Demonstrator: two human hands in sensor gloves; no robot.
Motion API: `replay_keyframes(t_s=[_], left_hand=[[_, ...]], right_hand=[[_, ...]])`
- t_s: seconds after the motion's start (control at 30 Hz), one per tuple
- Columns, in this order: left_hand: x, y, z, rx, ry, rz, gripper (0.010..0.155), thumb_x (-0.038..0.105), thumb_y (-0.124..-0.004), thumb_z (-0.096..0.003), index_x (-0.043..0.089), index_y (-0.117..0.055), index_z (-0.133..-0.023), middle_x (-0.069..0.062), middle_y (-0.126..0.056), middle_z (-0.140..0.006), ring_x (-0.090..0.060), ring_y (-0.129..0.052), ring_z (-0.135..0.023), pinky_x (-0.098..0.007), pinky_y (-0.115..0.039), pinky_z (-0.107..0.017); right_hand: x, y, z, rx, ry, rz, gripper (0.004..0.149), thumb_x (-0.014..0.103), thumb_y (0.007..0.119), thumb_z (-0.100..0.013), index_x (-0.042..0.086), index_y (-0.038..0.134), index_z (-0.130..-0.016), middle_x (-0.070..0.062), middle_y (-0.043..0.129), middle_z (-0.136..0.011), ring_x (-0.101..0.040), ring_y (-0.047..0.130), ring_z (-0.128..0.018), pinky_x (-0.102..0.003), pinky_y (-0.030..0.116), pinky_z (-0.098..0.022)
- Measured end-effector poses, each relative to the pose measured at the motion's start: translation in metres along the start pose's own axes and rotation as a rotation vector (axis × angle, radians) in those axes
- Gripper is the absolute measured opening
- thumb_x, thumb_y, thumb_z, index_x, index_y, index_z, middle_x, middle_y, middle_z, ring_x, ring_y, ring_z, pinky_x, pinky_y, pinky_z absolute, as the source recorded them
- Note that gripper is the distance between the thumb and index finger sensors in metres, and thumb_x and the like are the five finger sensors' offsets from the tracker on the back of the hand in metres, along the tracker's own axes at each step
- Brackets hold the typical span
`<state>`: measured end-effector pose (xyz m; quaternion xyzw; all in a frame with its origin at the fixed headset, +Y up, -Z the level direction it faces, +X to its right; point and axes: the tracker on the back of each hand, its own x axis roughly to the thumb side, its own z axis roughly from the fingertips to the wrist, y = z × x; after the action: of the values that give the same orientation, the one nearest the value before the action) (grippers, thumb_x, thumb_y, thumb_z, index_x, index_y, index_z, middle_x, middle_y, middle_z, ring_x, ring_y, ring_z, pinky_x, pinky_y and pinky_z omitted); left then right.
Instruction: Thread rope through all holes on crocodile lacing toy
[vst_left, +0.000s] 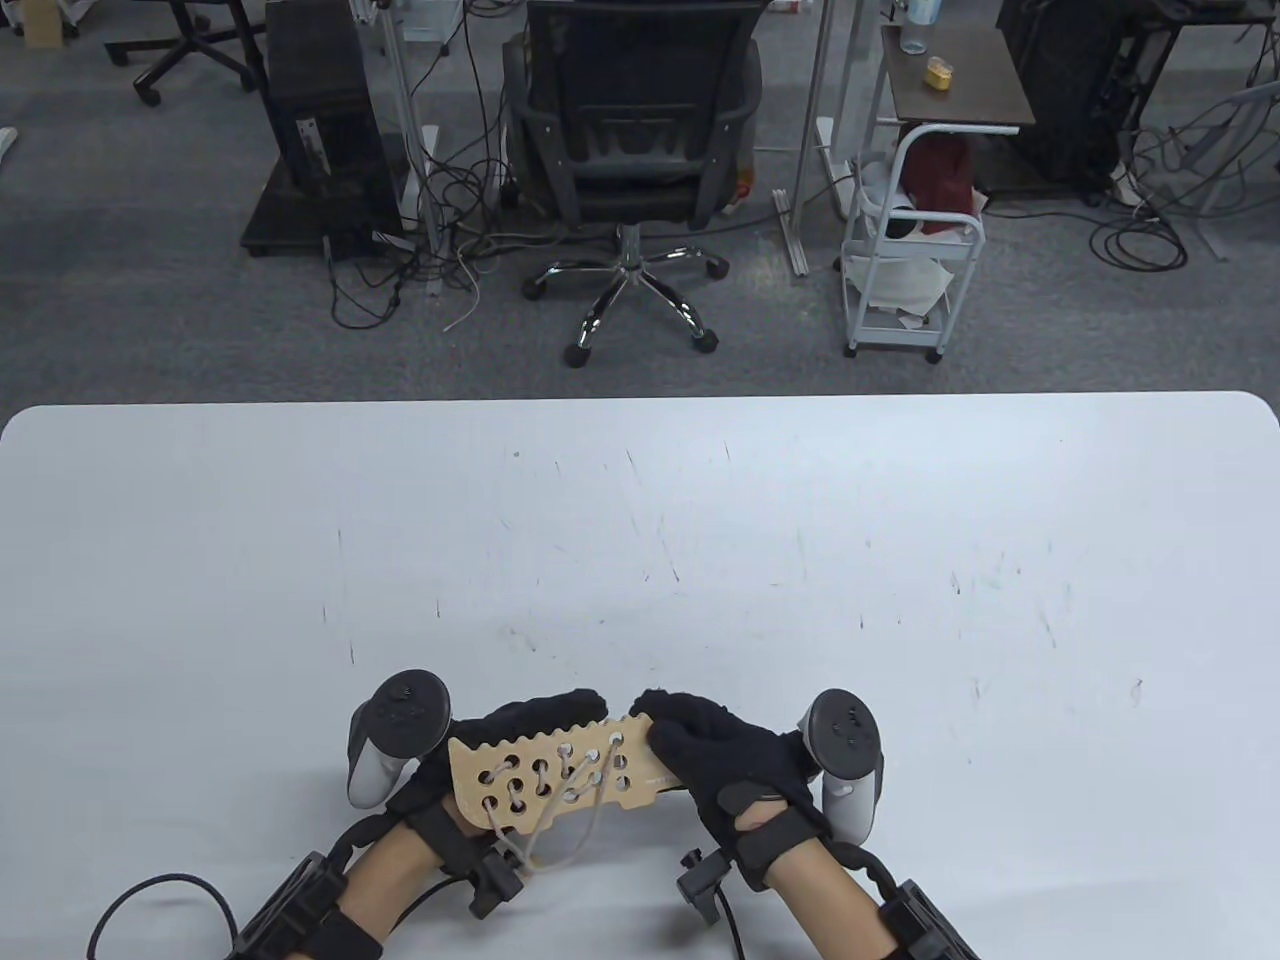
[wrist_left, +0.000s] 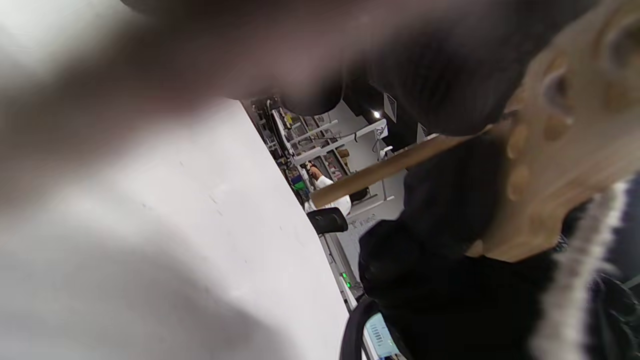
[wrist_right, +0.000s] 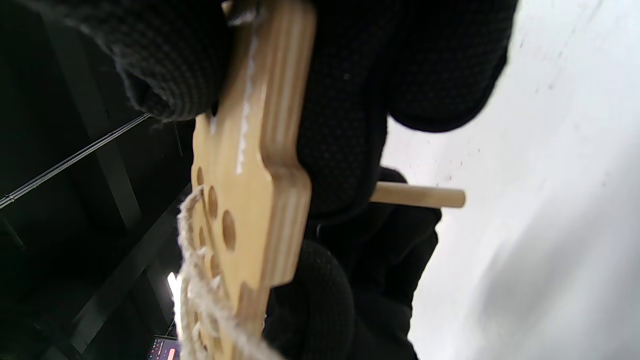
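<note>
The white tabletop (vst_left: 700, 520) takes up most of what's in front of me, scuffed with small dark marks. Both hands sit at the middle of its near edge, holding the toy up between them off the surface.

The right hand (vst_left: 725, 765) has its grip clamped on the right end of the crocodile lacing toy (vst_left: 560, 775): in the right wrist view the gloved thumb lies on one face of the board and the fingers (wrist_right: 340, 115) press the other. The left hand (vst_left: 470, 750) supports the left end, its fingers curled round behind the board so the tips show past the toothed far edge; its grip is closed on the toy as well.

The toy is a flat, pale wooden board with a wavy edge and rows of holes, its holed face turned towards the person. The rope (vst_left: 560, 800), a pale twisted cord, crosses between several holes near the middle and hangs in a loose loop below the board's near edge. A wooden peg (wrist_right: 420, 196) sticks out on the far side of the board, past the right hand's fingers; whether either hand holds it I cannot tell.
</note>
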<state>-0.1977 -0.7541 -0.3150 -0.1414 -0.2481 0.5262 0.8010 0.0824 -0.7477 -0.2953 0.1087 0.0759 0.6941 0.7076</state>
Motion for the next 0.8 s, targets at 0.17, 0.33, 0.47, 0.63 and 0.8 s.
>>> replay_keyframes(t_s=[0.17,0.33,0.47,0.63,0.8], left_hand=[[0.005,-0.01,-0.001,-0.03,-0.029,0.014,0.06,0.045,-0.096,-0.0368,0.047,-0.078,-0.094,0.005,-0.089,-0.097,-0.027,-0.085,-0.089,-0.058,-0.052,-0.077],[0.007,-0.013,-0.001,0.001,-0.047,0.004,0.057,0.043,-0.098,-0.0365,0.04,-0.083,-0.091,0.007,-0.1,-0.084,-0.022,-0.096,-0.077,-0.056,-0.057,-0.075],[0.008,-0.011,-0.001,0.024,-0.05,0.01,0.051,0.039,-0.097,-0.0376,0.035,-0.087,-0.087,0.006,-0.105,-0.075,-0.02,-0.1,-0.07,-0.055,-0.061,-0.074],[0.007,-0.01,-0.001,0.02,-0.042,0.043,0.049,0.038,-0.096,-0.0386,0.034,-0.087,-0.087,0.005,-0.103,-0.075,-0.021,-0.098,-0.069,-0.057,-0.059,-0.074],[0.009,-0.012,-0.001,-0.02,-0.035,0.083,0.053,0.036,-0.09,-0.0413,0.029,-0.078,-0.093,0.0,-0.096,-0.079,-0.025,-0.092,-0.071,-0.059,-0.055,-0.075]], right_hand=[[-0.001,0.005,0.0,0.027,0.013,-0.037,0.044,0.038,0.084,-0.043,0.021,0.084,-0.084,-0.003,0.103,-0.064,-0.019,0.11,-0.044,-0.041,0.086,-0.041],[-0.002,0.007,0.001,0.037,0.016,-0.038,0.044,0.038,0.084,-0.043,0.02,0.084,-0.084,-0.004,0.104,-0.062,-0.019,0.111,-0.043,-0.041,0.086,-0.041],[-0.001,0.009,0.001,0.048,0.015,-0.038,0.044,0.038,0.084,-0.043,0.02,0.084,-0.084,-0.003,0.104,-0.063,-0.019,0.111,-0.043,-0.041,0.086,-0.04],[-0.002,0.007,0.0,0.04,0.01,-0.038,0.044,0.038,0.085,-0.043,0.02,0.084,-0.084,-0.003,0.104,-0.063,-0.019,0.111,-0.043,-0.041,0.086,-0.041],[-0.002,0.006,0.0,0.033,0.011,-0.057,0.044,0.038,0.084,-0.044,0.02,0.084,-0.084,-0.003,0.104,-0.063,-0.019,0.111,-0.043,-0.041,0.086,-0.041]])
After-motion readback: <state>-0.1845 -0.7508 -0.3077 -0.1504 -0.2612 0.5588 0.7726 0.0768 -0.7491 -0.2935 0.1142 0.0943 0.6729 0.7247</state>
